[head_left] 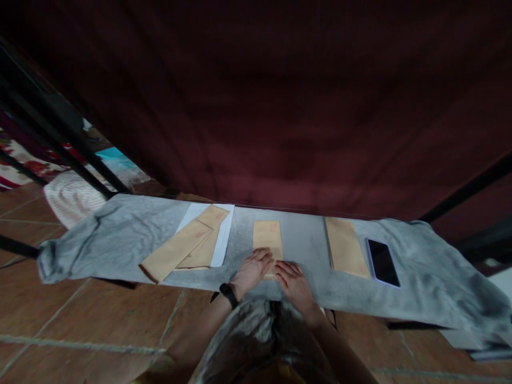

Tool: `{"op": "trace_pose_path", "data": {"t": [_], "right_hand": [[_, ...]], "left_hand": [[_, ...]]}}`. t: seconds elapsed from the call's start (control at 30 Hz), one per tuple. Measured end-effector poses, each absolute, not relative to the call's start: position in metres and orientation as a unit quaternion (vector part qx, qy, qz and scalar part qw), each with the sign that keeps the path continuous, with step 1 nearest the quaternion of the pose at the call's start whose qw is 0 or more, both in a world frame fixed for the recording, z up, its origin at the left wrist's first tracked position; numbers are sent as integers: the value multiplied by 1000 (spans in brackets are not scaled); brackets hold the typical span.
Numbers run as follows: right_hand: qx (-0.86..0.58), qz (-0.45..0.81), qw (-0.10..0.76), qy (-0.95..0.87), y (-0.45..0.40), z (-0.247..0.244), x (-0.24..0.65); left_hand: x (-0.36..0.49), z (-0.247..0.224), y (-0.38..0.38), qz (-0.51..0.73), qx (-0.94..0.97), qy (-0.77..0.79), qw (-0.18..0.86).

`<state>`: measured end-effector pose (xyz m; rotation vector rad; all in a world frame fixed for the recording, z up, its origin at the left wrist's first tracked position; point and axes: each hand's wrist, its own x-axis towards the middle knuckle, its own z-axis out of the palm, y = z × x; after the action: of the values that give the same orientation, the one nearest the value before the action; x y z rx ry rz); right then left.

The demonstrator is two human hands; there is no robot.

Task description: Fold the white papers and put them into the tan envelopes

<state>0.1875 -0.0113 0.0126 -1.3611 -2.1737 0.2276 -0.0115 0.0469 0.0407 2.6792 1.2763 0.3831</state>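
A brown paper envelope [267, 232] with a small red mark near its top right corner lies upright on the grey cloth in front of me. My left hand [256, 265] rests palm down across its lower left part, fingers stretched and lying flat on the paper. From the other side, my right hand [294, 281] touches the lower right part with its fingers extended and pressing down. The fingertips of both hands come close together there. Beneath the hands, the envelope's bottom end is mostly hidden. A black band [228, 295] circles my left wrist.
To the left, several brown envelopes [180, 249] overlap on a white sheet [222, 244]. On the right are a brown envelope stack [347, 248] and a dark-screened phone [383, 262]. Grey cloth [306, 240] covers the narrow bench. A dark red curtain [280, 106] hangs behind, between black bars [80, 138].
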Motion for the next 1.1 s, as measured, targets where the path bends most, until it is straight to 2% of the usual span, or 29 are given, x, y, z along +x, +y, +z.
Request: {"op": "trace_pose_path", "data": {"t": [0.27,0.53,0.73,1.1], "right_hand": [[-517,75,313,-793,-9,13,185],[-527,101,302,-788,-7,11,184],[-528,96,301,-788,-8,12,184],[-524,118,309,-785,-6,3,188]], "left_hand": [[34,15,104,94,864,493,46],[49,13,135,94,856,506,53],[39,10,117,99,880,463,44],[-17,9,37,135,909,393,45]]}}
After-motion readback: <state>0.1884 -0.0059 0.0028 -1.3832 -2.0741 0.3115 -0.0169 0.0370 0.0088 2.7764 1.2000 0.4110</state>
